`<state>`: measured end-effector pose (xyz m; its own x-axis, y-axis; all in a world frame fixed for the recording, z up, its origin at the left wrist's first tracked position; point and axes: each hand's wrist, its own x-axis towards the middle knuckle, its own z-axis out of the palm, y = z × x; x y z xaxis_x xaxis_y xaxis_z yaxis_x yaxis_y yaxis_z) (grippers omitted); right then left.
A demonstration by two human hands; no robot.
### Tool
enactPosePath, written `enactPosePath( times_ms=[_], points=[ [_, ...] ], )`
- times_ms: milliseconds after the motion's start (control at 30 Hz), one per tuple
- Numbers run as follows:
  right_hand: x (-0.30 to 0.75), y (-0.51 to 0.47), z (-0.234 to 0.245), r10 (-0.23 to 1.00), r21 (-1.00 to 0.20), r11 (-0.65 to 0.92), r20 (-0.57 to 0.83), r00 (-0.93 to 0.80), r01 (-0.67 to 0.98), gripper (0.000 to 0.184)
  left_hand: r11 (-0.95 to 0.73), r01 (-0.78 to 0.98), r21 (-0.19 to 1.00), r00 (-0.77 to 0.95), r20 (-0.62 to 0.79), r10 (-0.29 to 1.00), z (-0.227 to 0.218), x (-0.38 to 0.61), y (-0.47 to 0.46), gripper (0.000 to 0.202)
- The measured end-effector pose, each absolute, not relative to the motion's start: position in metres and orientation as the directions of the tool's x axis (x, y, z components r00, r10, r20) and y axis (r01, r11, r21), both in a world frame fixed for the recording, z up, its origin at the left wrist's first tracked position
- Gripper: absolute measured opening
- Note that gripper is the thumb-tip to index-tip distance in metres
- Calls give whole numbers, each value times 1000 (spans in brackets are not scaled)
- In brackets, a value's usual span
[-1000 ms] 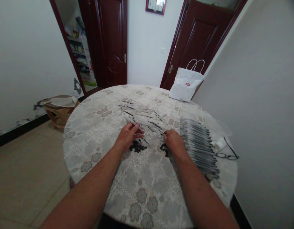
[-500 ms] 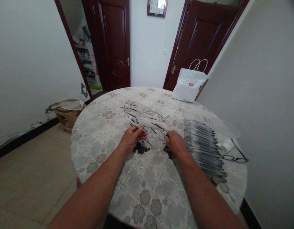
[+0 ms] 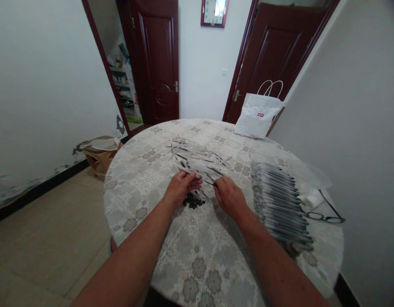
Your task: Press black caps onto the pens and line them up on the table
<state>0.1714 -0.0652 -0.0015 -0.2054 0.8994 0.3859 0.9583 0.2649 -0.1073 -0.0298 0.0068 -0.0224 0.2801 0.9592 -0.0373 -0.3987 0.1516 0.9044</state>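
My left hand [image 3: 180, 188] is closed in a pinch on a pale, pen-like tube [image 3: 194, 175], its other fingers partly curled. Close by on the right, my right hand [image 3: 229, 195] pinches a thin dark rod [image 3: 210, 183] that looks like a pen refill and points toward the left hand. A small gap separates the fingertips of both hands. Beyond them lies a loose heap of clear tubes and dark thin rods [image 3: 197, 152]. Small black pieces, perhaps pen caps [image 3: 194, 201], are piled below the left hand's fingers, some hidden by it.
A row of finished-looking pens [image 3: 282, 200] lies at the right on the patterned tablecloth [image 3: 197, 247]. Glasses [image 3: 325, 217] and a small white object [image 3: 313, 198] are beside it. A white paper bag [image 3: 259, 115] stands at the far edge. A stool [image 3: 101, 149] is left of the table.
My right hand has moved left, away from the small black pieces and closer to my left hand, with the dark rod in its fingers. The view has shifted slightly.
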Motion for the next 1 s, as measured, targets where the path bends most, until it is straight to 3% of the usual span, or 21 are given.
enactPosePath(
  times_ms=[267,433,667,833,1000],
  points=[
    [170,-65,-2,863,-88,299,451,-229,950,13,145,-380,914,320,-17,947,-16,-26,-1,34],
    [170,-68,3,820,-166,393,508,-263,904,17,147,-390,909,323,-14,946,-16,-26,-1,34],
    [173,-66,1,782,-498,527,602,-163,689,18,191,-432,881,338,-38,940,-12,-28,-2,38],
    [174,-65,-1,895,-781,360,443,46,510,21,215,-447,868,350,-51,935,-10,-29,-3,39],
    [165,-65,-1,933,-902,268,331,142,339,28,252,-344,904,492,-55,869,-11,-24,-10,38]
  ],
)
